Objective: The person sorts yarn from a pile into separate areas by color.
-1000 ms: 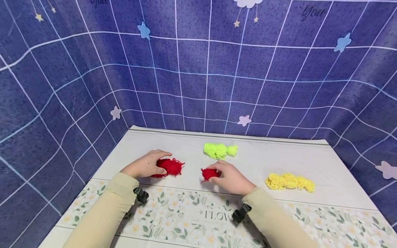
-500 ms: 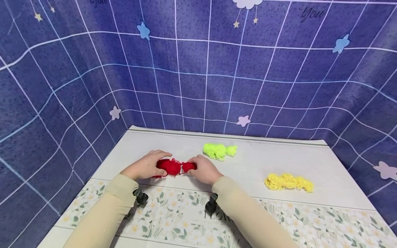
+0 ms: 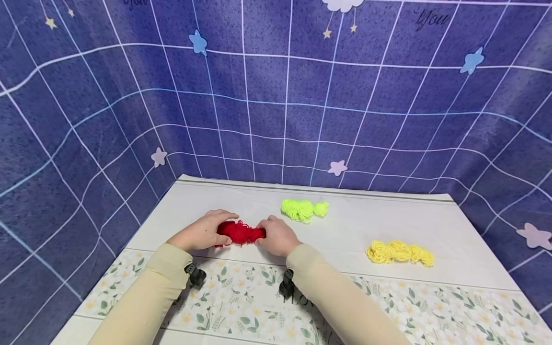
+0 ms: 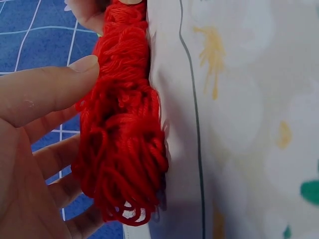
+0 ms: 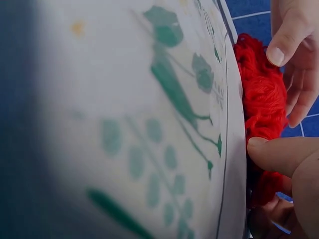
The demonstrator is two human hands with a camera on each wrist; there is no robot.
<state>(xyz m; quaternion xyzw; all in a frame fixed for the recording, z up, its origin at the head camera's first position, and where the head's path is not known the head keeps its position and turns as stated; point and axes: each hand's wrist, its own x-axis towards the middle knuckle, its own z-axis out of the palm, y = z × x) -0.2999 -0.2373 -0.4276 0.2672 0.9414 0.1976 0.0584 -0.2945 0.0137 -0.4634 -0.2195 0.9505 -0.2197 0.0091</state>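
Observation:
Red yarn (image 3: 238, 233) lies on the white part of the table cover, bunched between both hands. My left hand (image 3: 200, 231) holds its left end, thumb on the near side and fingers behind. Loose loops of the red yarn (image 4: 127, 154) hang out past that palm in the left wrist view. At the other end my right hand (image 3: 279, 236) pinches a smaller red yarn bundle (image 3: 258, 234) between thumb and fingers, brought up against the larger one. The right thumb (image 5: 284, 153) presses on the yarn in the right wrist view; the right fingers are mostly hidden there.
Behind the hands lies a bright green yarn bundle (image 3: 302, 210). A yellow yarn bundle (image 3: 398, 252) rests to the right. A floral strip (image 3: 241, 297) runs along the near side of the table, and a dark blue curtain (image 3: 276, 115) encloses the back and sides.
My right hand has moved left with the smaller red bundle until it meets the larger red yarn. The left hand has kept its hold in place.

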